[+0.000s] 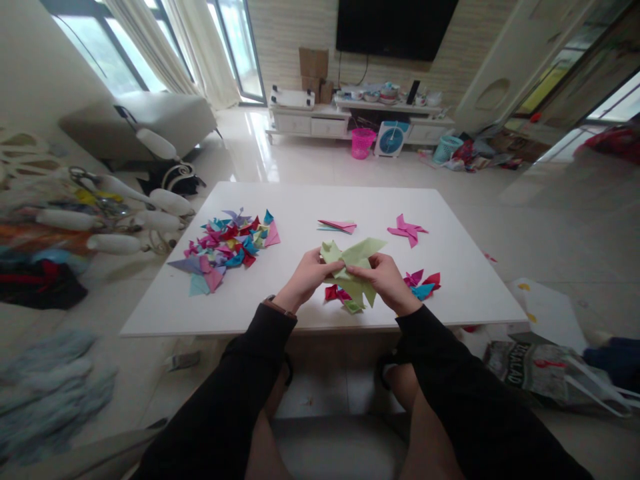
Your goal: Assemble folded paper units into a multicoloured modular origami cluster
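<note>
Nearest the camera, two black sleeves (250, 367) are seen; a dark band (278, 307) is worn at the left wrist. Held just above the near part of the white surface (365, 201) is a folded paper piece (359, 253), pale yellow-green. It is pinched from both sides: its left part is held by the left grip (310, 277), its right part by the right grip (393, 277), thumbs pressed on top near the middle.

Appearance of piece: several pointed flaps are spread outward from a creased centre. The upper right flap is broad and smooth; the upper left one is shorter, with a notched outline. Below, pointed ends are directed toward the near edge. The inner layers cannot be made out, being partly covered by the thumbs.

Small folded pieces (331, 292) in red, magenta and green are partly hidden beneath it. Beside the right wrist, a small cluster (424, 288) in magenta, red and blue is noted. To the left, a large multicoloured heap (230, 243) is spread. Farther back, a flat stack (339, 227) and a pink pinwheel shape (408, 231) are laid well apart.
</note>
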Tool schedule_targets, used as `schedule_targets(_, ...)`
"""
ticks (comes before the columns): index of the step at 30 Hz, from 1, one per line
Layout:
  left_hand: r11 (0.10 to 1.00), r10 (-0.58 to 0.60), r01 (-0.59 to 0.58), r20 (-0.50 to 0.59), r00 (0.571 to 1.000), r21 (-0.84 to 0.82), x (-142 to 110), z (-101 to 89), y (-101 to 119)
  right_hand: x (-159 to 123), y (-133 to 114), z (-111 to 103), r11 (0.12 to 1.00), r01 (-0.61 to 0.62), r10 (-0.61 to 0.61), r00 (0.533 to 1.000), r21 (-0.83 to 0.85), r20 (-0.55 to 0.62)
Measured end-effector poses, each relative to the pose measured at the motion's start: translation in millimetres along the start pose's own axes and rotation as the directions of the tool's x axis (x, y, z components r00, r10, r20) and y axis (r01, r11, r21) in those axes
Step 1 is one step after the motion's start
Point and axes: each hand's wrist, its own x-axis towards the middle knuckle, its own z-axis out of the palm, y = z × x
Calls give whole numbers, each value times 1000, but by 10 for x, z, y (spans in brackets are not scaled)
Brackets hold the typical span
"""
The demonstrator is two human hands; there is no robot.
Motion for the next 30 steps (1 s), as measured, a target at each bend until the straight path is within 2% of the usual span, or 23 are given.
schedule_targets(5, 1000, -4, 5, 4, 1000, -22, 9, -10, 2, -19, -35, 16, 999, -31, 30, 999, -25, -30)
schedule_targets(16, 1000, 27, -27, 24, 999, -8, 23, -62, 0, -35, -37, 13, 999, -7, 9, 999, -39, 41)
schedule_targets(22, 999, 28, -29, 23, 999, 32, 25, -62, -2, -44, -47, 18, 998, -18, 20, 1000, -55, 23)
schedule_targets(24, 996, 66, -65, -19, 998, 56, 36, -71, 3, -42, -37, 14, 998, -26, 27, 999, -63, 26)
schedule_targets(27, 974, 184, -170, -84, 979, 148, 70, -111, 18, -40, -26, 8, 995, -33, 37, 998, -90, 43)
schedule_targets(30, 936, 284, -255, -94, 954, 243, 99, -168, 53, -39, -29, 1, 992, -46, 51, 998, -120, 38)
